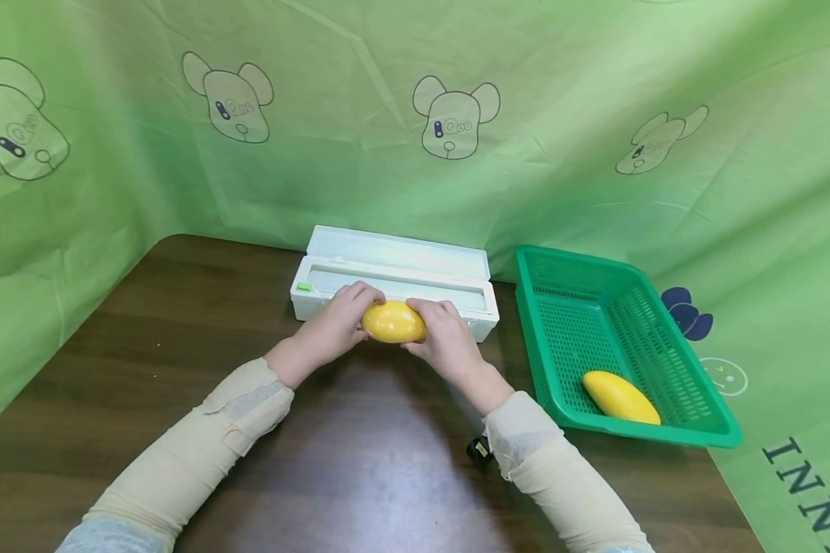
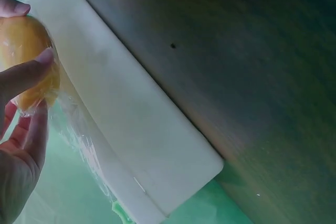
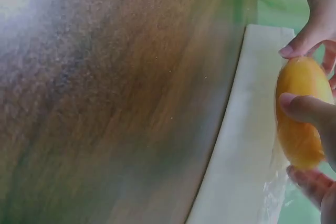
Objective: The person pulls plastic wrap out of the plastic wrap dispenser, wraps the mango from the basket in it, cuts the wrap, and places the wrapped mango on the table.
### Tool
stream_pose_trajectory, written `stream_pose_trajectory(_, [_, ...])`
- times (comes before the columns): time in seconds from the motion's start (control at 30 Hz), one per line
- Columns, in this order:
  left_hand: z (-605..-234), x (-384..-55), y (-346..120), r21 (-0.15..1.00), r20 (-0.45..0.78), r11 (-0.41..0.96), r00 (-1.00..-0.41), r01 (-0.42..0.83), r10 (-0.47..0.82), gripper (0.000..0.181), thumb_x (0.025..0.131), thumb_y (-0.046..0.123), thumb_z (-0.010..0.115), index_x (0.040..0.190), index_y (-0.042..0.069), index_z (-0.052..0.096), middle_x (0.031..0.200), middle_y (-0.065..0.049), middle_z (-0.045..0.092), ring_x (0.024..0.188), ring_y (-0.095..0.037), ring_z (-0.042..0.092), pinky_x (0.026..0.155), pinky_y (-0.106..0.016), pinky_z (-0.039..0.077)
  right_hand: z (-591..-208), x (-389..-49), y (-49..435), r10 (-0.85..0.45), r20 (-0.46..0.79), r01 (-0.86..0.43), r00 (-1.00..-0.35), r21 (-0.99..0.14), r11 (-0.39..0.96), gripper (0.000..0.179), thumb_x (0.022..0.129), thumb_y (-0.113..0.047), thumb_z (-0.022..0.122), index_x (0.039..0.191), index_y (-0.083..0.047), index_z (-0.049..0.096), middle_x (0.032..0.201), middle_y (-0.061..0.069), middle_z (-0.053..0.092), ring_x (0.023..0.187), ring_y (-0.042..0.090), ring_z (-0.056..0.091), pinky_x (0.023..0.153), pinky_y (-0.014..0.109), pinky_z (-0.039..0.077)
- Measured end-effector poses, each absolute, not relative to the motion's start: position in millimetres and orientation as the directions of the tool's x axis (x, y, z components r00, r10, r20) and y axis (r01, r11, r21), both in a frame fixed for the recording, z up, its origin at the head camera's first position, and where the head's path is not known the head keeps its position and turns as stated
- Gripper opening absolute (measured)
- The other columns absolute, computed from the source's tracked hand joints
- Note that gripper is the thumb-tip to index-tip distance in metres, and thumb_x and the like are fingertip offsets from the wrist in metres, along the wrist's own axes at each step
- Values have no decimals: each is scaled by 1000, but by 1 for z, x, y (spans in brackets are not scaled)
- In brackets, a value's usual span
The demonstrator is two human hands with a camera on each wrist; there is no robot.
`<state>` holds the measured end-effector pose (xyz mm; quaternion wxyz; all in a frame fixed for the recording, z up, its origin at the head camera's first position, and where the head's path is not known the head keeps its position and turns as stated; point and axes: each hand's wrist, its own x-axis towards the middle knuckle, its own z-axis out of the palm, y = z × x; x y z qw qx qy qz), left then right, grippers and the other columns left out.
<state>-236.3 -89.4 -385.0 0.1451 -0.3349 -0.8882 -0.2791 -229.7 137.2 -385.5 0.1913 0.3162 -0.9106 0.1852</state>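
Note:
Between my two hands is a yellow mango [image 1: 393,322], held just in front of a long white cling film dispenser [image 1: 483,326] whose lid [image 1: 397,252] stands raised at the back. My left hand [image 1: 335,324] grips the mango's left end, and my right hand [image 1: 448,342] grips its right end. Clear cling film [image 2: 79,132] lies wrinkled around the fruit in the left wrist view and trails along the dispenser's edge. In the right wrist view, a thumb presses on the mango's [image 3: 300,140] side.
To the right stands a green plastic basket [image 1: 542,369] with a second yellow mango [image 1: 621,398] inside. A small black object [image 1: 479,451] lies by my right sleeve. The brown table [image 1: 180,346] meets a green printed curtain [image 1: 360,169] at the back. A green slider [image 1: 304,286] sits on the dispenser's left end.

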Motion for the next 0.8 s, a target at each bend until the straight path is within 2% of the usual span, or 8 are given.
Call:
stream_pose_trajectory(0.2, [-388,-238,-91,422,443,607,-737,673,510,57,70,-14,87,117,-1,58,120,-15,59,112,-34,55,102,-46,47,-390,-232,141,-468,471,-642,-748,-332,691,66,69,-8,96,127,1,66,115,19,58,99,35,63,88,47,55])
stream_pose_trajectory(0.3, [-388,-239,-90,426,446,607,-740,671,504,56,70,-15,86,117,-1,58,118,-15,60,111,-34,55,101,-45,47,-391,-234,143,-455,478,-641,-751,-362,677,66,69,-10,96,127,0,67,111,16,61,98,33,64,89,46,54])
stream_pose_trajectory(0.47, [-387,-238,-88,409,422,633,-752,657,506,61,69,-14,87,120,-2,57,121,-15,59,110,-34,54,101,-45,47,-393,-235,145,-443,496,-643,-747,-367,673,67,68,-12,97,125,1,66,109,15,66,97,32,67,88,45,56])
stream_pose_trajectory(0.6, [-387,-234,-86,418,383,647,-769,638,511,69,67,-2,94,125,-2,56,125,-16,58,113,-34,54,102,-46,47,-393,-234,146,-444,484,-635,-754,-364,681,67,68,-13,97,125,2,66,109,15,68,98,31,68,87,45,56])
stream_pose_trajectory(0.7, [-387,-233,-86,416,387,647,-768,639,510,66,70,1,93,125,-3,57,125,-17,59,114,-35,56,103,-46,47,-392,-234,146,-448,468,-629,-762,-367,686,67,69,-15,97,126,2,67,110,15,68,98,31,68,87,44,56])
stream_pose_trajectory(0.8, [-386,-235,-87,432,393,640,-771,636,501,59,71,-6,90,122,-4,59,122,-18,62,114,-35,58,104,-47,46,-390,-234,146,-454,454,-627,-767,-377,682,67,69,-16,97,126,3,67,109,15,69,97,30,68,86,43,56])
